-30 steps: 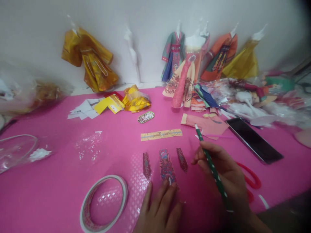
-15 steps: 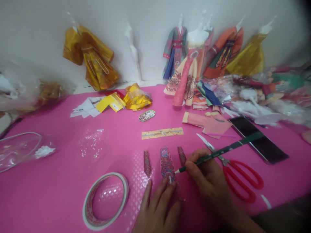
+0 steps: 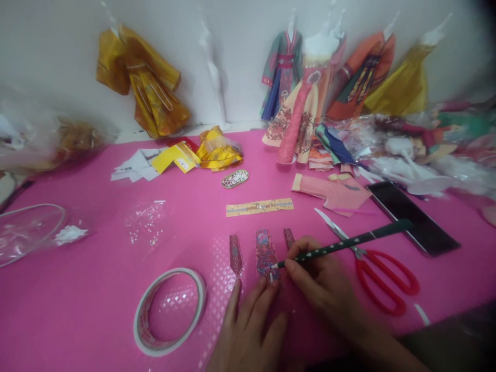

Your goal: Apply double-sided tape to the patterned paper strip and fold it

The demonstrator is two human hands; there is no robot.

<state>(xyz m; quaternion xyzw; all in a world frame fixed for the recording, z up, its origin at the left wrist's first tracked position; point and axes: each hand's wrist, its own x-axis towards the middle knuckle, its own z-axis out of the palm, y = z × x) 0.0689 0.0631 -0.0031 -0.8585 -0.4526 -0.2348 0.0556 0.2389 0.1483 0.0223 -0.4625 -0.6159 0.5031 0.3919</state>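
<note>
1 patterned strip [image 3: 266, 252], nr end under spread L fingers [image 3: 251, 305], R fingers [image 3: 301, 275] pinching pencil [image 3: 349, 241]

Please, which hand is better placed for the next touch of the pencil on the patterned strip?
Probably the right hand: it holds the green pencil, its pale tip at the patterned strip. The left hand holds no tool; its fingers rest at the strip's near end.

Bare hands [image 3: 251, 323] — slim fingers [image 3: 234, 302] — bare right forearm [image 3: 382, 342]

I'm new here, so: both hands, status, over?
Left hand on blue-pink strip. Right hand holding pencil, tip at strip. Scissors aside, clear of strip.
</note>
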